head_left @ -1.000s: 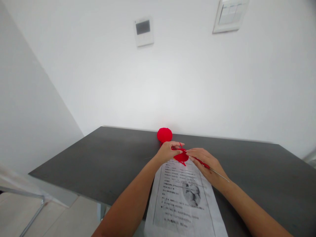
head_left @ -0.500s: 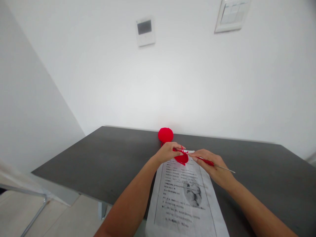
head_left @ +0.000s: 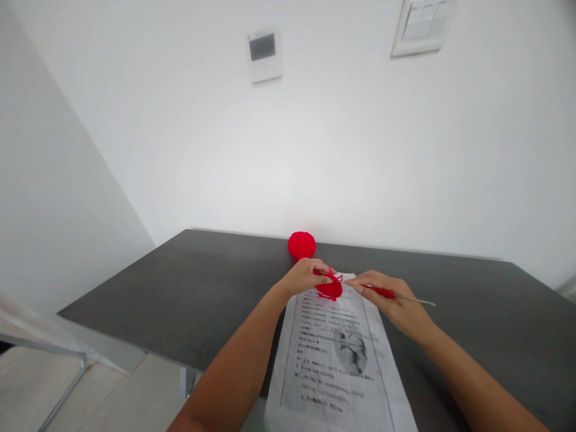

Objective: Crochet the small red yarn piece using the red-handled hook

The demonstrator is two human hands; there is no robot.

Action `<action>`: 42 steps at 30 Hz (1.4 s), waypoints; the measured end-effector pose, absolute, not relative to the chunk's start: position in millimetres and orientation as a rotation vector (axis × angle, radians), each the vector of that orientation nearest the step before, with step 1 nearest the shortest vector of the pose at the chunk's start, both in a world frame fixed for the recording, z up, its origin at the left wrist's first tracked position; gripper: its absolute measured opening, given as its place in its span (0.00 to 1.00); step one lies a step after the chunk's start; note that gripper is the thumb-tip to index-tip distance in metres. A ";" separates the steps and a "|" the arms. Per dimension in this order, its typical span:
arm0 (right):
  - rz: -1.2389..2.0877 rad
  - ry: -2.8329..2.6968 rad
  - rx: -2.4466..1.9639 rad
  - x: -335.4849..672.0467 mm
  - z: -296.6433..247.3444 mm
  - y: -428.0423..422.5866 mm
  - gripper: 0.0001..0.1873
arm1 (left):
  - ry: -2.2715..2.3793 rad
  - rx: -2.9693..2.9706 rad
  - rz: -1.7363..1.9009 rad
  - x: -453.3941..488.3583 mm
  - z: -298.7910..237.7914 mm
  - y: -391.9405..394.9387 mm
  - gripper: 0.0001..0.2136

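This was a plain indoor room, home or office unclear: its white wall (head_left: 270,150) bore 1 screened control panel (head_left: 264,56) and 1 switch plate (head_left: 423,27), behind a dark table (head_left: 202,288); the floor (head_left: 126,396) was pale tile.

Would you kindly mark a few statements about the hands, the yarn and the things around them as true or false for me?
1. The left hand holds a red yarn piece. True.
2. The right hand is empty. False: the right hand holds a thin tool with a red grip.
3. The ball of red yarn lies farther from the person than the left hand. True.
4. The paper sheet is blank. False: the paper sheet bears print and an oval picture.
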State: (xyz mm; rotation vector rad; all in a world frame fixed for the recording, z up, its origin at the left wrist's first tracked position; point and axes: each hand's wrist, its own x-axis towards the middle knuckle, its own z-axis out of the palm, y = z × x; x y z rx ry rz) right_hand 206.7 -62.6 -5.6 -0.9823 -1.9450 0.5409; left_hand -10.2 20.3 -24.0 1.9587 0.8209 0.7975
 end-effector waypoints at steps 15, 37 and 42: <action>0.741 -1.811 -0.823 199.0 -12.6 -60.8 0.11 | 0.679 1.421 0.618 -8.0 -12.8 8.0 0.12; 0.492 -1.950 -0.737 201.0 -19.6 -60.1 0.11 | 0.618 1.377 0.605 -4.7 -13.5 5.4 0.17; 0.606 -1.818 -0.829 200.8 -16.4 -61.9 0.11 | 0.695 1.557 0.673 -6.9 -11.9 7.3 0.14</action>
